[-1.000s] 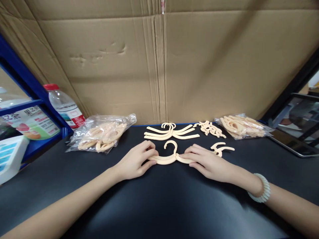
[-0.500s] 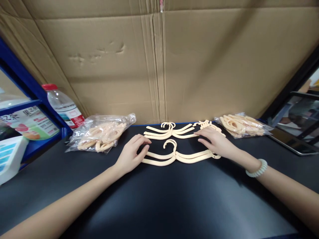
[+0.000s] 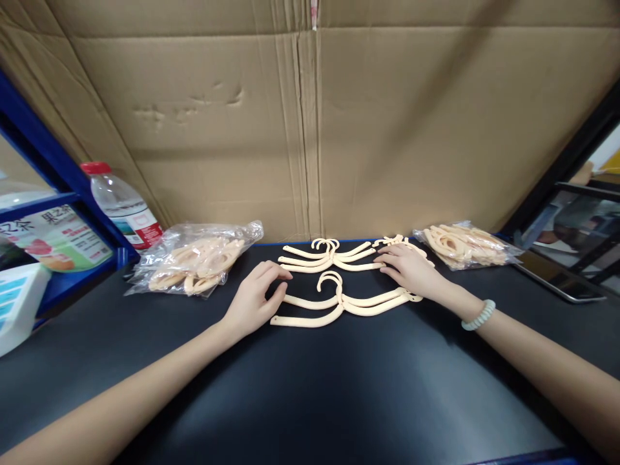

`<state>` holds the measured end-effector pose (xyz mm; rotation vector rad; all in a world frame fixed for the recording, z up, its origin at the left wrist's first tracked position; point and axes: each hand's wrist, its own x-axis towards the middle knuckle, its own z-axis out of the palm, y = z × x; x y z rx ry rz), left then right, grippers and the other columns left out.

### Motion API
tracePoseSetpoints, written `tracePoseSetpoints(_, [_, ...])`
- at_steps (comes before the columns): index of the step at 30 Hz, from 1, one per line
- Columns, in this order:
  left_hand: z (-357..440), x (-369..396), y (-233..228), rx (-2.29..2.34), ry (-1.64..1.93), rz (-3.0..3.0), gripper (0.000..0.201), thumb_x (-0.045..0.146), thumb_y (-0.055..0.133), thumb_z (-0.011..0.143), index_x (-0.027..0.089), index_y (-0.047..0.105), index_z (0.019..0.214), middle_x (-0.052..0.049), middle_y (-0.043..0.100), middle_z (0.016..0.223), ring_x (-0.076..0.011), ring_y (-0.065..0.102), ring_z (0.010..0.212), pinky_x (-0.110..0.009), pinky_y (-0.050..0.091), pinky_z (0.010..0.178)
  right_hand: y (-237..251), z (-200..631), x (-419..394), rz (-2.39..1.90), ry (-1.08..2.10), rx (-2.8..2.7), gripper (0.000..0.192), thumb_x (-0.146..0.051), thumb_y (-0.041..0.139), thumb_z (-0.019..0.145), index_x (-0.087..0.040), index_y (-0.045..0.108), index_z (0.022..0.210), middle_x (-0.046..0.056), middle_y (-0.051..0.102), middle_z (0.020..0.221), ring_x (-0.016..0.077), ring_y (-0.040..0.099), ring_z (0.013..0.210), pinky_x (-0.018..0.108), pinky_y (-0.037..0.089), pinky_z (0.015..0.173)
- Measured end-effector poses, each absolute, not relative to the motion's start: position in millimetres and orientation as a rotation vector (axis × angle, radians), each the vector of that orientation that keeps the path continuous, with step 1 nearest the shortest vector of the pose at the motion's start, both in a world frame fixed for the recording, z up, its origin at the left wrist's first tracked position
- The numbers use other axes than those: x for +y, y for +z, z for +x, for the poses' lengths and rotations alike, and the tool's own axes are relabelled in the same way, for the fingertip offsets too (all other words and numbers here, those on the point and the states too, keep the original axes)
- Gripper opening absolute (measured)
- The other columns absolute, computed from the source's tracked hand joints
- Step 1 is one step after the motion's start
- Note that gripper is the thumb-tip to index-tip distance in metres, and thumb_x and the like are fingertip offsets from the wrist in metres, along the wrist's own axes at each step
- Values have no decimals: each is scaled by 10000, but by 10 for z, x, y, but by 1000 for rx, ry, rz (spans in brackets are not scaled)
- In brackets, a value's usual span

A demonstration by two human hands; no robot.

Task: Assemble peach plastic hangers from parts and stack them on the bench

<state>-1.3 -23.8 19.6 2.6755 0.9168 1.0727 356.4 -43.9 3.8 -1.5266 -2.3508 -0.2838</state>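
On my feed the black tabletop (image 3: 320, 387) fills the bottom of the frame, with both bare forearms reaching in from the lower corners. I have the hands well apart from each other. The left hand (image 3: 256, 297), left of centre, is half curled with a gap between thumb and forefinger, beside the left ends of two cream hangers (image 3: 310, 322); I can't tell whether it touches the one behind its fingers. Those two lie flat just below the middle of the frame, one in front of the other, hooks pointing away from me. At lower right I see a pale ribbed bracelet (image 3: 479, 316) on the right wrist. The right hand (image 3: 404, 268) lies palm down, right of centre, its fingertips at the right end of a farther set of cream hangers (image 3: 332, 257); I can't tell whether they grip it. Just beyond, this hand partly covers a pile of small cream pieces (image 3: 394, 241). Clear bags of cream parts sit on either side: the left bag (image 3: 194, 261) before a red-capped bottle (image 3: 126, 203), the right bag (image 3: 460, 244) near the right edge. Behind everything, I see cardboard (image 3: 217, 161) across the upper frame.
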Motion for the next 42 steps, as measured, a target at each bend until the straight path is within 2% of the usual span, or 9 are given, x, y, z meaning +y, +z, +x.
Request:
tracePoseSetpoints(4, [-11, -235, 206, 930, 1092, 2658, 135, 160, 451, 876, 189, 577, 916, -45, 595, 897, -193, 569, 883, -339, 483, 804, 81, 3551, -474, -1519, -255, -2296, 202, -269, 489, 915, -180, 667, 882, 112, 645, 1007, 288, 554, 1017, 493, 448, 898])
tracePoseSetpoints(9, [-25, -234, 201, 938, 1101, 2649, 141, 150, 458, 862, 185, 583, 918, -45, 597, 895, -195, 569, 875, -344, 483, 800, 94, 3543, -541, -1447, -123, -2190, 115, -253, 538, 880, -185, 615, 827, 79, 647, 859, 247, 572, 891, 427, 467, 834])
tracePoseSetpoints(16, [-38, -227, 196, 953, 1107, 2624, 142, 141, 460, 863, 181, 583, 923, -44, 589, 897, -185, 571, 864, -336, 487, 794, 101, 3521, -674, -1416, 289, -1836, 137, -344, 614, 805, -210, 595, 781, 31, 628, 739, 175, 589, 644, 310, 489, 587])
tracePoseSetpoints(20, [-49, -224, 189, 956, 1117, 2588, 140, 145, 470, 867, 184, 579, 947, -43, 585, 913, -181, 566, 867, -333, 488, 793, 121, 3478, -710, -1298, 603, -1549, 303, -463, 719, 702, -203, 564, 719, 32, 624, 696, 184, 629, 648, 317, 530, 601])
tracePoseSetpoints(23, [-49, -219, 179, 984, 1145, 2554, 148, 155, 480, 869, 187, 565, 986, -39, 576, 928, -171, 557, 849, -322, 486, 775, 166, 3446, -733, -1265, 691, -1408, 369, -494, 774, 635, -200, 554, 681, 28, 628, 674, 179, 637, 633, 309, 536, 592])
tracePoseSetpoints(28, [-47, -195, 170, 1097, 1163, 2413, 261, 230, 514, 879, 195, 519, 1138, -50, 586, 1028, -170, 573, 884, -331, 491, 799, 228, 3408, -788, -1181, 703, -1262, 367, -465, 812, 599, -205, 563, 664, 13, 622, 659, 164, 625, 627, 291, 534, 573])
tracePoseSetpoints(34, [-6, -247, 184, 1036, 1091, 2214, 301, 322, 501, 905, 194, 527, 1177, -63, 611, 1126, -160, 596, 893, -315, 506, 804, 255, 3346, -850, -1124, 731, -1155, 317, -399, 832, 585, -205, 595, 665, 21, 637, 668, 155, 603, 629, 268, 513, 546])
tracePoseSetpoints(37, [19, -283, 194, 994, 1039, 2213, 299, 334, 520, 895, 180, 554, 1149, -49, 655, 998, -156, 605, 816, -296, 507, 756, 245, 3297, -874, -1115, 758, -1144, 313, -392, 835, 583, -204, 599, 666, 18, 639, 674, 141, 593, 620, 260, 507, 556])
tracePoseSetpoints(42, [23, -273, 189, 889, 906, 2216, 226, 317, 462, 919, 158, 621, 937, -11, 631, 739, -139, 597, 685, -251, 494, 662, 200, 3236, -881, -1153, 799, -1217, 333, -417, 821, 604, -196, 578, 662, 13, 632, 688, 134, 586, 593, 273, 495, 552])
